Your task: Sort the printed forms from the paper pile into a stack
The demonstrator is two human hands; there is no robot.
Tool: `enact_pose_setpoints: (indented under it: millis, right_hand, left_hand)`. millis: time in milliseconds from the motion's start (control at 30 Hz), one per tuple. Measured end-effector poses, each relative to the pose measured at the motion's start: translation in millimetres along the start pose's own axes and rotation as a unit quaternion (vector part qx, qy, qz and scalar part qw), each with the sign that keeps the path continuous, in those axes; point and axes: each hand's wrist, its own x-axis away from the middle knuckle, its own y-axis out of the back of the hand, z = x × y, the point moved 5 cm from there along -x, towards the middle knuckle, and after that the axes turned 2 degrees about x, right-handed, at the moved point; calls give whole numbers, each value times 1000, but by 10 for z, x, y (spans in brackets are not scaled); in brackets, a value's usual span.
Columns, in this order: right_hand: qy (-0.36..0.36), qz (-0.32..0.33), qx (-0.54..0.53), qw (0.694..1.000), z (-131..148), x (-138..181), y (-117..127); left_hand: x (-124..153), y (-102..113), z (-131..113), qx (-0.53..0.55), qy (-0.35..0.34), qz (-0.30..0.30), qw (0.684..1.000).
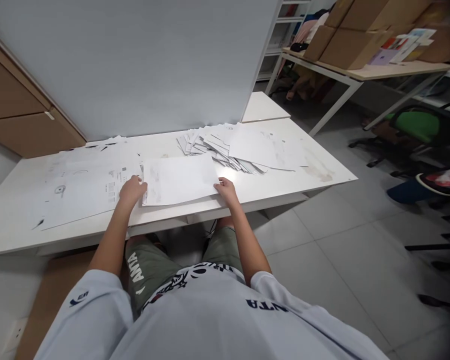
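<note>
Between my two hands is a white sheet of paper, mostly blank with a faint grey print along its left side; whether it is one sheet or several I cannot tell. My left hand pinches its left edge, and my right hand grips the right edge with the thumb on top. The paper hangs slightly past the front edge of the white table. Left of it lie printed sheets with drawings and small text. Behind and to the right is a messy, fanned pile of papers.
A grey panel rises along the table's back. Cardboard boxes stand at the left. Stained marks show near the table's right end. Farther right are another desk with boxes, a green chair and a blue bin.
</note>
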Motion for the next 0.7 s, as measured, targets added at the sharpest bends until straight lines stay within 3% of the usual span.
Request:
enact_pose_setpoints:
  millis: [100, 200, 267, 433, 567, 700]
  right_hand:
    - [-10, -12, 36, 999, 20, 42, -11]
    - [-24, -23, 49, 998, -28, 126, 17]
    - [-23, -29, 48, 998, -79, 191, 53]
    - [-20, -39, 65, 997, -166, 324, 151]
    - [-11, -25, 33, 999, -223, 460, 200]
    - [-45, -42, -47, 997, -337, 546, 245]
  left_hand:
    - [-217, -6, -306, -79, -63, -38, 994]
    - [-339, -85, -536, -62, -134, -77, 986]
    - [-369, -177, -573, -43, -146, -108, 982]
    - [-417, -489, -364, 1, -118, -92, 989]
    - [-454, -532, -140, 69, -132, -108, 983]
    - [-446, -543, -78, 75, -153, -112, 979]
